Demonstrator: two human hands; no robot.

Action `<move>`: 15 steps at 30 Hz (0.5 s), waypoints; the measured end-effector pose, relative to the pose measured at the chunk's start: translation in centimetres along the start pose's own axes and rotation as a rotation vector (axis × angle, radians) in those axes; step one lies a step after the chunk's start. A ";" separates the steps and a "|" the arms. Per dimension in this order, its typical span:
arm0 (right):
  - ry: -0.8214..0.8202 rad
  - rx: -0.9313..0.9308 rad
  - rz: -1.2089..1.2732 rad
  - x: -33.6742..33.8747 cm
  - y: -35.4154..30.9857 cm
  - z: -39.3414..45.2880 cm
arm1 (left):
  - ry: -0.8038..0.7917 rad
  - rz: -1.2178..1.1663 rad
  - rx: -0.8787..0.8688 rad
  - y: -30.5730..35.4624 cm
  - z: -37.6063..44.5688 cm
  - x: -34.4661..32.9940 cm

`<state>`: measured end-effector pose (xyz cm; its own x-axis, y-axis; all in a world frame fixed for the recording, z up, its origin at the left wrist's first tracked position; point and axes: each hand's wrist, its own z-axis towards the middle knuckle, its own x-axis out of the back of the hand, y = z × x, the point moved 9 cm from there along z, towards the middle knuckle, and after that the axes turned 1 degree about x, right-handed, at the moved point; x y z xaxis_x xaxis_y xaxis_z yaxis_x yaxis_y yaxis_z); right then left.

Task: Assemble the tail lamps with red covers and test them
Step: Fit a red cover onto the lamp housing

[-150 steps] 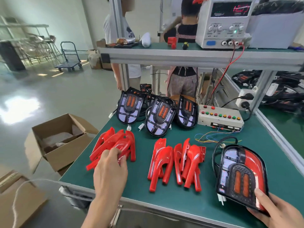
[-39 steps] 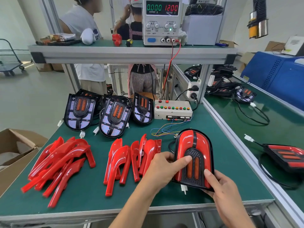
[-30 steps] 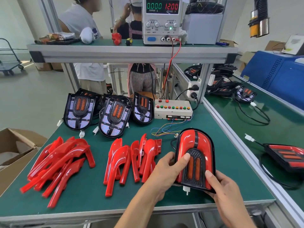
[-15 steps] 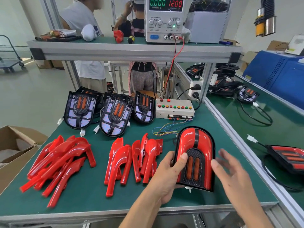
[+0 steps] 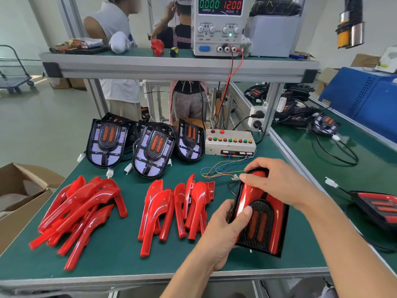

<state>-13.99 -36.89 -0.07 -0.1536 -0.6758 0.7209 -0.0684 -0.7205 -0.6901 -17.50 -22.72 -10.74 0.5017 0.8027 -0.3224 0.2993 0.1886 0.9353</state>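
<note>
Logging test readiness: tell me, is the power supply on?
On: the power supply display reads 0.000 and 12.00, with a green lamp lit.

On the upper shelf (image 5: pixel 178 67) I see a small red object (image 5: pixel 157 47), a white cloth bundle (image 5: pixel 119 43) and a grey box (image 5: pixel 274 34) at its right end. Two people (image 5: pixel 117 61) stand behind the surface's far edge. Off its left edge an open cardboard box (image 5: pixel 23 190) sits on the floor; a trolley (image 5: pixel 12 76) stands well beyond. Off the right edge I see a blue cabinet (image 5: pixel 365 97).
</note>
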 end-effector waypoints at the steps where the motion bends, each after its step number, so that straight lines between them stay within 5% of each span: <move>1: 0.006 0.001 0.026 -0.1 0.1 0.0 | -0.001 0.005 0.005 -0.1 0.0 0.1; 15: 0.073 0.011 0.062 0.0 0.7 0.0 | 0.015 0.033 -0.018 -0.3 0.1 0.1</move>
<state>-14.09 -37.43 -0.57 -0.2290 -0.7060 0.6702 -0.0459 -0.6799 -0.7319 -17.42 -22.74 -11.07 0.4993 0.8169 -0.2889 0.2677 0.1717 0.9481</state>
